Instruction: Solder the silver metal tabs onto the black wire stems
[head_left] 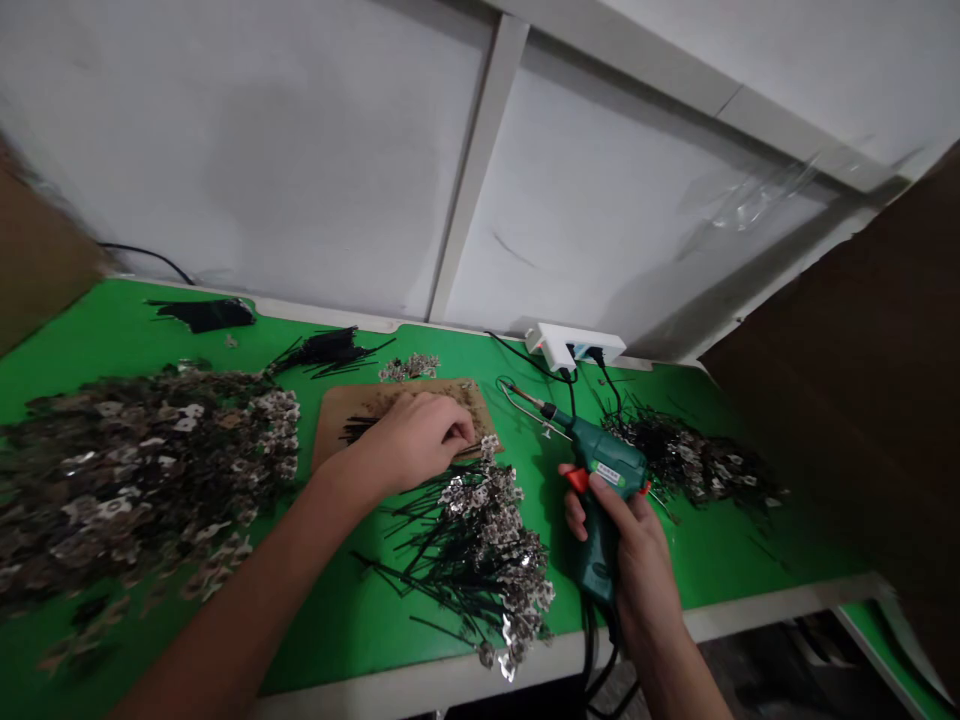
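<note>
Soldering gun (616, 462) in grip, a worker's right hand (637, 540) wraps its green handle at a green tabletop (315, 650), the metal tip (523, 391) pointing up and away, just past the edge of a brown board (334, 405). The left hand (427, 435) bends over that board with fingers curled down; whether they pinch anything is hidden from view. Burns look like the chief risk: if the tip is hot, a careless swing toward the board could catch the left fingers, and a brush against the pile of dark wires with metal pieces (487, 540) lying between the hands could scorch their coating. A snagged cable (591, 640), hanging below the handle near the table's edge, could jerk the gun off line. Loose metal pieces (135, 470) heaped at left might scatter if the left forearm sweeps through them. A white label (607, 474) on the gun's side carries print too small to read, and no brand can be made out on the white power strip (559, 350) by the wall (315, 150).
</note>
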